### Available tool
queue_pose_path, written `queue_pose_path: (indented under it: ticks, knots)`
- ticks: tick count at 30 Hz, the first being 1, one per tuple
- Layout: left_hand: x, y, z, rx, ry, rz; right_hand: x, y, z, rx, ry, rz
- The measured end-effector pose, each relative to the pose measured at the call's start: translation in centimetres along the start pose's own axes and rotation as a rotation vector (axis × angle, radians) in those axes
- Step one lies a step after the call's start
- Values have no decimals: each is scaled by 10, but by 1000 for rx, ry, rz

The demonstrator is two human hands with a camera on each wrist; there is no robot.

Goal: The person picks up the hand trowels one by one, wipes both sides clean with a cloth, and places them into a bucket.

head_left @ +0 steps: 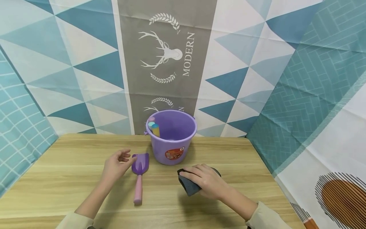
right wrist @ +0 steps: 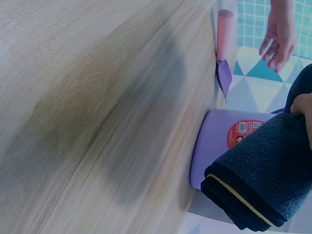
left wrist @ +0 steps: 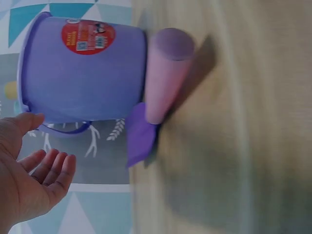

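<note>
In the head view my right hand (head_left: 206, 180) grips a folded dark blue-grey towel (head_left: 189, 186) above the table, to the right of a purple bucket (head_left: 174, 144). The right wrist view shows the towel (right wrist: 263, 170) with a black edge and a yellow stripe, my thumb on top of it. My left hand (head_left: 116, 163) hovers with relaxed fingers and holds nothing. Beside it lies a toy shovel (head_left: 138, 187) with a purple scoop and a pink handle. In the left wrist view my left hand (left wrist: 31, 170) appears near the bucket's rim; I cannot tell whether it touches.
Several items with pink, mint and blue-yellow ends, among them a yellow stick (head_left: 155, 131), lean inside the bucket's left side. The wooden table (head_left: 71, 171) meets patterned cloth walls (head_left: 103, 79) at the back and sides. A red label (head_left: 174, 154) marks the bucket's front.
</note>
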State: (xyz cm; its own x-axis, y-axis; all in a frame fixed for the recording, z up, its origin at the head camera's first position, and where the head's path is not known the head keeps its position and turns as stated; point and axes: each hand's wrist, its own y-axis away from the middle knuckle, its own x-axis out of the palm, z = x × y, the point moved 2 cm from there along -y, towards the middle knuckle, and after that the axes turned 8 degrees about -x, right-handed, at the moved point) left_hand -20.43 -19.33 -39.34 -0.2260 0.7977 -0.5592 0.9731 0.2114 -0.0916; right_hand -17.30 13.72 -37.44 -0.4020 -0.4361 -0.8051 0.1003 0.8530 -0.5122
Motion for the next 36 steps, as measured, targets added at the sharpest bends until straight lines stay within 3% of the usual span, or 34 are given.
queue_pose_path:
  ticks: [9,14,21,36]
  knots:
    - [11,19,16,-87,-87,82,1,0,0,-7,0,-3]
    - [20,25,21,-118,-70,118,1,0,1,-2,-9,-1]
    - [31,30,27,-137,-53,132,1,1,2,5,-13,0]
    - [48,38,36,-172,-113,167,2,3,2,0,-6,-4]
